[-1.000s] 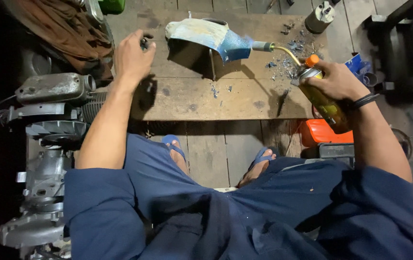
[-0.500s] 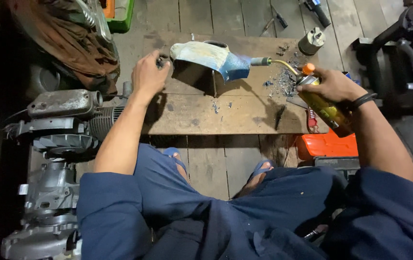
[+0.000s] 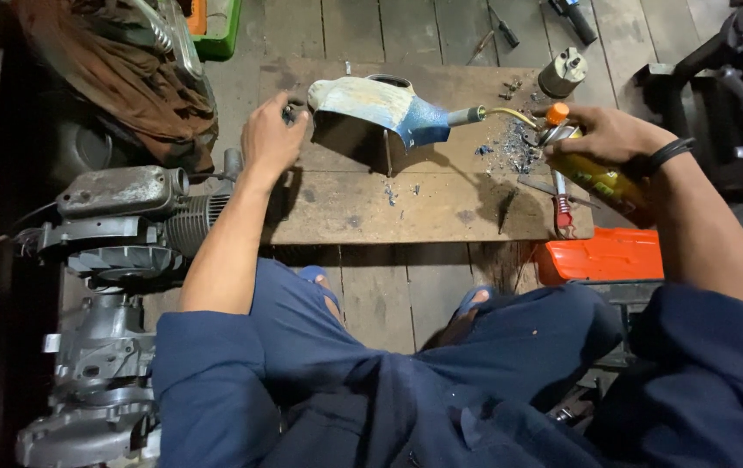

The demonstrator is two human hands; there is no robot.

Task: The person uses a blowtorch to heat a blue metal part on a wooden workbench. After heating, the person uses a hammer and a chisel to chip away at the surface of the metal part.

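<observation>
The person is sitting low in front of a wooden board (image 3: 406, 204). A blue metal part (image 3: 371, 106) is lying on the far side of the board, near 12 o'clock.

The left hand (image 3: 272, 134) is the one that is moving. A moment ago it was sitting out by the board's corner at 10 o'clock, a bit apart from the blue part. Now it is pressing up against the wide end of that part. Its fingers are curling in there, but I cannot tell if they are really gripping it or just touching it.

The right hand (image 3: 605, 134) is staying at 2 o'clock, wrapping tight around a yellow torch can (image 3: 596, 178). The can's thin bent pipe (image 3: 510, 113) is still pointing at the narrow end of the blue part. So the part is now sitting between both hands.

Little blue flakes (image 3: 510, 149) are lying under the pipe. A grey engine (image 3: 120, 225) is sitting at 9 o'clock, and an orange case (image 3: 601, 256) is resting at 4 o'clock
</observation>
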